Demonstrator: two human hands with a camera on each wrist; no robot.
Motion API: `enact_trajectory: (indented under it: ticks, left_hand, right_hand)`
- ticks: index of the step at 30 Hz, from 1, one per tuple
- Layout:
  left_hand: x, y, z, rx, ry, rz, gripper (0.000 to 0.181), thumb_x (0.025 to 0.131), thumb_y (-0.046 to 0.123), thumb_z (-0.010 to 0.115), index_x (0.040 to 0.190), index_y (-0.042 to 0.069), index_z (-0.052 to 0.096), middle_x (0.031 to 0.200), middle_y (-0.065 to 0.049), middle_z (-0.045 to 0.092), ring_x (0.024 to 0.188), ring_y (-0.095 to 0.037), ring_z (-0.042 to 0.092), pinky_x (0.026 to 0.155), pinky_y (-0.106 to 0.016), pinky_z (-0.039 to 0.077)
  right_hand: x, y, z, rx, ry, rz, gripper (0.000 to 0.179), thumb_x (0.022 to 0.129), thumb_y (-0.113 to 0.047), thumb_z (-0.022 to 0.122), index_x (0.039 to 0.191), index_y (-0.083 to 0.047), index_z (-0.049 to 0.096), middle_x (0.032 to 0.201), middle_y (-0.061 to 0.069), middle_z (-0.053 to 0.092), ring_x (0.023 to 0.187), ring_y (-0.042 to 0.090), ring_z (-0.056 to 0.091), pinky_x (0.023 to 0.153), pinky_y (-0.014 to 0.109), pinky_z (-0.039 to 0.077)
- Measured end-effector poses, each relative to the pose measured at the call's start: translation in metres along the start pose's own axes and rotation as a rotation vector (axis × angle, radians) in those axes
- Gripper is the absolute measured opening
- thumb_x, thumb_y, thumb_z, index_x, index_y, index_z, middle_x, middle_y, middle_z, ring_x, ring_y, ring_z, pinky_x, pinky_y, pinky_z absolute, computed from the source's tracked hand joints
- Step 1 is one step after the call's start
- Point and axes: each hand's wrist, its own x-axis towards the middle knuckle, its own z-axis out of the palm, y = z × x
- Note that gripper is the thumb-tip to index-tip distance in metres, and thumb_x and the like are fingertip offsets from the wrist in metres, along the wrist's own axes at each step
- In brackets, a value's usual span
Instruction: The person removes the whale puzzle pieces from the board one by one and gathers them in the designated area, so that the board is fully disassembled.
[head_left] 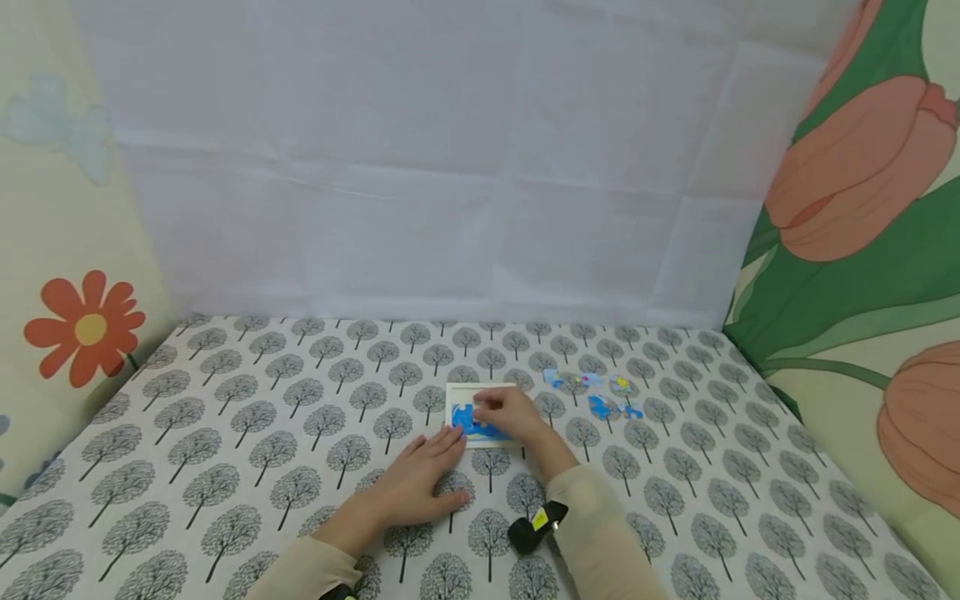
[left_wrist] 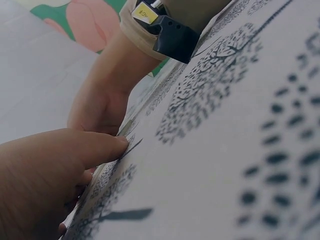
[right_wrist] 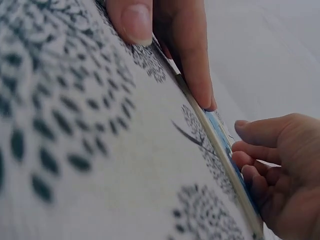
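A small jigsaw puzzle in a white frame [head_left: 459,390] lies on the table, with blue picture pieces [head_left: 465,418] in its lower part. My left hand [head_left: 420,482] lies palm down in front of it, its extended fingertips touching the frame's left front edge. Above the tray, my right hand [head_left: 516,414] has curled fingers and seems to pinch a small puzzle piece, mostly hidden by the fingertips. In the right wrist view, the right hand [right_wrist: 282,167] bends over the frame's edge [right_wrist: 227,162], opposite the left hand's fingers [right_wrist: 192,65].
Loose puzzle pieces lie to the right of the frame: pale blue ones [head_left: 592,379], a yellow one [head_left: 622,383] and darker blue ones [head_left: 600,407]. A tree-patterned cloth [head_left: 300,442] covers the table. White fabric [head_left: 420,167] hangs behind it.
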Motion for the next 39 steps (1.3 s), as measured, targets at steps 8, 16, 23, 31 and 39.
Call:
enact_trajectory:
  ticks: [8, 16, 23, 31, 39]
  left_hand:
    - [0.000, -0.001, 0.002, 0.022, 0.000, 0.007, 0.070, 0.081, 0.043, 0.052, 0.131, -0.003, 0.032, 0.137, -0.015, 0.024, 0.125, -0.028, 0.019, 0.097, -0.050, 0.016]
    - [0.000, -0.001, 0.002, 0.033, -0.002, 0.007, 0.070, 0.082, 0.043, 0.052, 0.131, -0.003, 0.032, 0.137, -0.015, 0.025, 0.125, -0.027, 0.019, 0.097, -0.049, 0.017]
    - [0.000, -0.001, 0.002, 0.034, -0.002, 0.004, 0.070, 0.081, 0.043, 0.052, 0.131, -0.003, 0.032, 0.137, -0.015, 0.024, 0.125, -0.028, 0.019, 0.097, -0.049, 0.016]
    - [-0.001, 0.001, 0.001, 0.025, 0.000, -0.003, 0.071, 0.081, 0.043, 0.052, 0.131, -0.003, 0.032, 0.137, -0.015, 0.024, 0.125, -0.028, 0.019, 0.097, -0.050, 0.015]
    - [-0.001, 0.000, 0.001, 0.023, 0.003, 0.006, 0.070, 0.081, 0.042, 0.052, 0.130, -0.004, 0.033, 0.137, -0.016, 0.025, 0.125, -0.028, 0.019, 0.097, -0.050, 0.016]
  right_hand:
    - [-0.002, -0.001, 0.004, -0.067, 0.011, -0.090, 0.027, 0.079, -0.017, 0.062, 0.103, -0.005, 0.063, 0.072, -0.003, 0.053, 0.064, 0.010, 0.046, 0.059, 0.024, 0.040]
    - [-0.004, -0.003, 0.007, -0.067, 0.044, -0.108, 0.024, 0.079, -0.016, 0.062, 0.101, -0.006, 0.064, 0.071, -0.003, 0.054, 0.064, 0.011, 0.048, 0.059, 0.025, 0.040]
    - [-0.006, -0.001, 0.008, -0.014, 0.074, -0.117, 0.023, 0.078, -0.013, 0.063, 0.100, -0.008, 0.063, 0.081, 0.000, 0.057, 0.072, 0.015, 0.051, 0.062, 0.027, 0.042]
    - [-0.005, 0.002, 0.011, -0.009, 0.071, -0.097, 0.027, 0.076, -0.012, 0.065, 0.102, -0.008, 0.062, 0.084, 0.000, 0.057, 0.074, 0.015, 0.050, 0.064, 0.028, 0.042]
    - [-0.007, -0.001, 0.012, -0.027, 0.088, -0.100, 0.027, 0.073, -0.011, 0.067, 0.099, -0.006, 0.063, 0.081, -0.001, 0.057, 0.072, 0.015, 0.050, 0.065, 0.029, 0.041]
